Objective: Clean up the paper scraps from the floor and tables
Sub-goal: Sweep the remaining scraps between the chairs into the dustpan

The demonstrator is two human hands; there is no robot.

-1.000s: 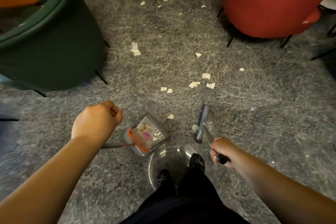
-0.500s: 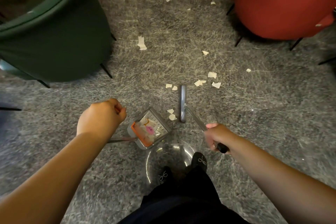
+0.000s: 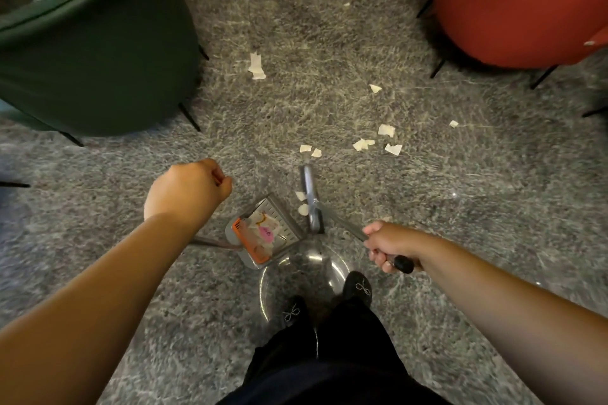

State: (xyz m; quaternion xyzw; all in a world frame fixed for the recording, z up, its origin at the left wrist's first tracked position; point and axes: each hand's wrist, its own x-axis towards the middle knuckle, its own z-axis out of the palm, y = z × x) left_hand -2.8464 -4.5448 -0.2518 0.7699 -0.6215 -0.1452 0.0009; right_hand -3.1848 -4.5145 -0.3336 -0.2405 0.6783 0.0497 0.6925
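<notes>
**Sweeping scraps toward the dustpan**

The left hand [image 3: 186,192] grips the dustpan [image 3: 263,233] handle; the right hand [image 3: 390,245] grips the broom [image 3: 311,199]. Two paper scraps [image 3: 301,202] lie between the hands, others scattered on the floor [image 3: 460,207] beyond.

floor [image 3: 329,102]: grey speckled stone look, smooth with a dull sheen
paper scraps [image 3: 386,130]: thin matt off-white paper, torn ragged
dustpan [image 3: 283,223]: grey plastic, ribbed inside, orange edge
broom [image 3: 311,197]: grey head, shiny metal shaft, black matt grip end
green chair [image 3: 98,59]: matt cloth
red chair [image 3: 513,3]: matt cloth
shoes [image 3: 358,286]: black, soft-looking
</notes>
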